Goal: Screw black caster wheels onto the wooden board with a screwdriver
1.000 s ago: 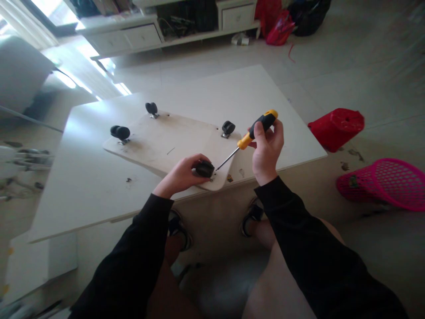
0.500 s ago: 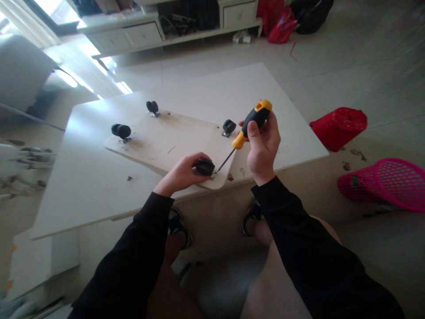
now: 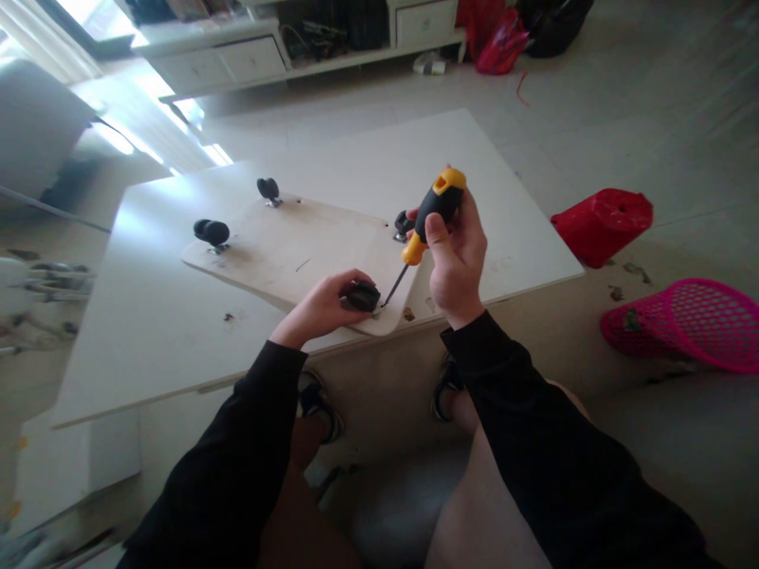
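Note:
My left hand (image 3: 326, 306) is closed around a black caster wheel (image 3: 363, 296) at the near right corner of a pale board (image 3: 320, 245). In my right hand (image 3: 459, 265) is a yellow and black screwdriver (image 3: 437, 207), held by its handle and tilted. Its tip comes down beside the caster's metal plate, close to a small dark screw or hole; which one I cannot tell. Three more casters stand at the other corners: one at the far left (image 3: 268, 190), one at the near left (image 3: 212, 232), and one (image 3: 403, 225) partly hidden behind my right hand.
The board lies on a white table (image 3: 160, 332). On the floor to the right are a red bin (image 3: 602, 225) on its side and a pink mesh basket (image 3: 670, 322). A white cabinet (image 3: 249, 63) stands at the back, with red and black bags (image 3: 549, 24) beside it.
The screwdriver handle and my right hand have shifted left and stand a little more upright, now covering part of the far right caster. My left hand stays on its caster.

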Demonstrator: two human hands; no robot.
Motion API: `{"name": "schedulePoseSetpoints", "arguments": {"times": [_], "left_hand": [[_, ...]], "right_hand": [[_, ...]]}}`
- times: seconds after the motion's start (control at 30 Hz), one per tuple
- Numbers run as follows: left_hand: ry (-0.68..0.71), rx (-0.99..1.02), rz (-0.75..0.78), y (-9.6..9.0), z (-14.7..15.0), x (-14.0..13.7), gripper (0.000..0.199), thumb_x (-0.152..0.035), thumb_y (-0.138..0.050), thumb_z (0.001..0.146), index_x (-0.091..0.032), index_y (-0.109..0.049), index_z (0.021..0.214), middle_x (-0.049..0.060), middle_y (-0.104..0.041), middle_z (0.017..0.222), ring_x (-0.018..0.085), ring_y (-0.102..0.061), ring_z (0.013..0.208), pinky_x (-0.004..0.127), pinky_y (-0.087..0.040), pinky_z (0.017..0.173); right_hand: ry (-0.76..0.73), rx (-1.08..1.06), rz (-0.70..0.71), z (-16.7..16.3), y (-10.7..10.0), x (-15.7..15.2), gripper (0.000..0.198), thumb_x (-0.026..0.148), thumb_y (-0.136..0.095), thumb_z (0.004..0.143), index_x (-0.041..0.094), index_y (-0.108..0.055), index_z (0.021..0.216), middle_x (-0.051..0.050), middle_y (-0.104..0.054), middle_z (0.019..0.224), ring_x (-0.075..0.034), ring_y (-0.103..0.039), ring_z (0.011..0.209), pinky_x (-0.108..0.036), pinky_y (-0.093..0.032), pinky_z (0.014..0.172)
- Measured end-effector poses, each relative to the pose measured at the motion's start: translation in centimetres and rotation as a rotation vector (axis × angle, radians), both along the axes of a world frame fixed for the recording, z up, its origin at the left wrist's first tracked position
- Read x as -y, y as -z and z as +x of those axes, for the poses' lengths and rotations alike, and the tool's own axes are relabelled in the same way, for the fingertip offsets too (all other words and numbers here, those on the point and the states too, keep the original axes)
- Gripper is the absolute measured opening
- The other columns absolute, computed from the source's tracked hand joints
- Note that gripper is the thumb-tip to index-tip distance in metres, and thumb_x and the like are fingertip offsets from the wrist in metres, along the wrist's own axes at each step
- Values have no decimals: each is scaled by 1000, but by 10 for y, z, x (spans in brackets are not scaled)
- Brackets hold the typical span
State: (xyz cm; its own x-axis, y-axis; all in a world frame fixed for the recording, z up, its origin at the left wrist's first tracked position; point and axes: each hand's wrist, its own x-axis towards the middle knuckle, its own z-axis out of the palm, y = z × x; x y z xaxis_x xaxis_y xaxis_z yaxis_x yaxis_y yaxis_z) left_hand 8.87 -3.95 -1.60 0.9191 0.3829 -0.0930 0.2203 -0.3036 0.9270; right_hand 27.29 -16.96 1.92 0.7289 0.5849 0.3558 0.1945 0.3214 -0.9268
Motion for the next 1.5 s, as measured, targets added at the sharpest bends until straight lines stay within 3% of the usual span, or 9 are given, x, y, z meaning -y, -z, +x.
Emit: {"name": "schedulePoseSetpoints", "arguments": {"times": [0.13,0.33,0.77,0.97,1.1,1.17,1.27,1.37,1.5], "left_hand": [[-1,-13,-10,0,-1,0,48,-26,-91,73,-20,-69,115,6,-79,106,23,-77,99,40,-63,97],[-9,-22,-26,0,-1,-1,51,-27,-91,72,-20,-69,117,7,-80,109,24,-77,99,40,-63,95],[-20,-17,-27,-1,1,1,47,-26,-90,71,-19,-70,113,5,-80,100,23,-76,93,38,-63,89],[-15,-11,-31,-1,2,0,46,-26,-90,69,-19,-70,111,5,-80,97,23,-76,90,38,-63,89],[-14,-10,-13,0,3,0,47,-26,-90,69,-19,-71,111,5,-80,98,23,-76,92,39,-63,89],[-16,-8,-15,0,3,0,47,-26,-91,69,-19,-71,111,6,-80,99,23,-77,92,39,-63,90],[-16,-7,-23,0,2,0,47,-26,-91,69,-18,-70,111,6,-80,98,23,-76,91,39,-63,90],[-12,-2,-41,-1,2,0,47,-25,-90,69,-18,-70,111,6,-80,98,23,-77,92,40,-62,92],[-18,-4,-44,-1,3,1,48,-26,-91,69,-19,-70,111,6,-80,99,24,-77,93,43,-62,94]], "right_hand": [[-38,-9,20,-1,5,-4,68,74,-62,93,39,-54,151,-2,-76,116,-21,-75,108,-35,-65,86],[-55,-23,-11,-3,10,-6,71,76,-64,91,39,-54,151,-2,-74,124,-20,-75,112,-33,-65,83],[-49,28,-20,-10,2,-9,63,73,-77,85,36,-55,131,-1,-69,116,-20,-73,109,-36,-69,83],[-56,-12,41,-11,3,-15,80,73,-81,81,40,-40,141,1,-65,113,-16,-70,92,-38,-68,82],[-87,-20,80,-10,1,-16,76,75,-65,91,44,-32,152,1,-64,110,-13,-63,73,-35,-65,73],[-158,-55,112,-8,-1,-16,67,73,-53,96,42,-36,153,1,-64,112,-13,-63,71,-37,-66,75],[-226,-80,74,-6,-2,-17,58,77,-51,95,38,-52,139,1,-68,118,-15,-69,87,-38,-68,87],[-192,-16,35,-5,-1,-19,64,86,-55,90,36,-58,129,0,-70,119,-18,-70,96,-39,-68,89],[-141,73,32,-5,-3,-18,61,81,-60,92,38,-59,134,-2,-72,114,-19,-71,96,-38,-67,83]]}}
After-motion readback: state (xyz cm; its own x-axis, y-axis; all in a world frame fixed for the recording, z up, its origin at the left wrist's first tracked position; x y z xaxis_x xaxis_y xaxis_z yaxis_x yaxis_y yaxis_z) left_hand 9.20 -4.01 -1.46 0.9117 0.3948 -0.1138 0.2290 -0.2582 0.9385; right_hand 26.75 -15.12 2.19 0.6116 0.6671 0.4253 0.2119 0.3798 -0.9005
